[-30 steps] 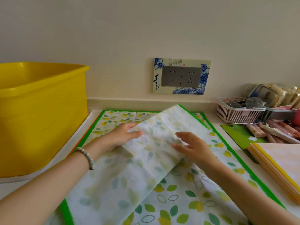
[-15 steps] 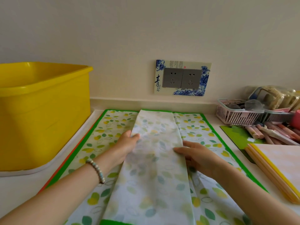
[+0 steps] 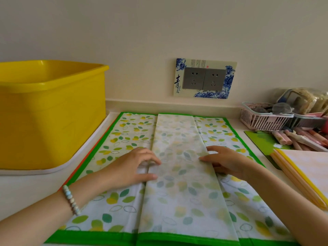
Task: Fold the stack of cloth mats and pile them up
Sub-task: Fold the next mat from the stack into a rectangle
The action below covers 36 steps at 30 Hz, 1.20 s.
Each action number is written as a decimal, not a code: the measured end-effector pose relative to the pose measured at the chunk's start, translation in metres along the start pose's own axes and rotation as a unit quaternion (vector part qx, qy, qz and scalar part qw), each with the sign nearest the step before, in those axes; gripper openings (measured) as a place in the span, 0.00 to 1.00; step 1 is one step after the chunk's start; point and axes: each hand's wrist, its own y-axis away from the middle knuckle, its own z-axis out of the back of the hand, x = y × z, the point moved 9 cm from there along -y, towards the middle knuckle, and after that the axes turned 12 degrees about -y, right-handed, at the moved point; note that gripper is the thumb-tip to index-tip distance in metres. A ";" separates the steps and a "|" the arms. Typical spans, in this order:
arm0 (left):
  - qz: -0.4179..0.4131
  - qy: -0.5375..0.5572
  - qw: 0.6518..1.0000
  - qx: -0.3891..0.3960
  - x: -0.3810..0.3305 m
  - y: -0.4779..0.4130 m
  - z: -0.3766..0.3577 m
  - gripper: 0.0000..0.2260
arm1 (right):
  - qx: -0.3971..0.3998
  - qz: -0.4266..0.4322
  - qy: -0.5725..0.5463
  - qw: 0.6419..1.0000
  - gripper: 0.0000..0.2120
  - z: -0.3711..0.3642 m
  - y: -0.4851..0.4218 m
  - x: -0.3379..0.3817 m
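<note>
Left hand (image 3: 132,167) and right hand (image 3: 229,161) apparently press folded mat (image 3: 181,167) flat.

Both forearms are bare, without sleeves; a bracelet of small pale blue-green beads (image 3: 71,200) circles the left wrist.

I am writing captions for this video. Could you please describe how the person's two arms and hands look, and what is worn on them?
Both forearms are bare, with no sleeves in view. The left hand has a bracelet of small round pale blue-green and white beads on its wrist. The right hand and its wrist carry nothing visible: no ring, watch or glove.
</note>
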 end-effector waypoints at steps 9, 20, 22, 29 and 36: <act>-0.018 -0.108 0.983 0.149 -0.004 0.037 -0.022 0.44 | -0.013 0.209 0.252 0.945 0.26 0.008 0.045 0.011; -0.047 -0.174 0.952 0.247 -0.013 0.053 -0.037 0.56 | -0.035 0.337 0.532 0.776 0.21 -0.012 0.081 0.016; -0.049 -0.172 0.956 0.232 -0.014 0.054 -0.036 0.55 | -0.006 0.377 0.548 0.747 0.19 -0.026 0.089 0.020; -0.053 -0.171 0.952 0.249 -0.013 0.058 -0.038 0.55 | 0.070 0.372 0.541 0.751 0.19 -0.036 0.091 0.013; -0.039 -0.122 0.960 0.250 -0.011 0.058 -0.034 0.53 | 0.058 0.369 0.513 0.773 0.18 -0.035 0.088 0.014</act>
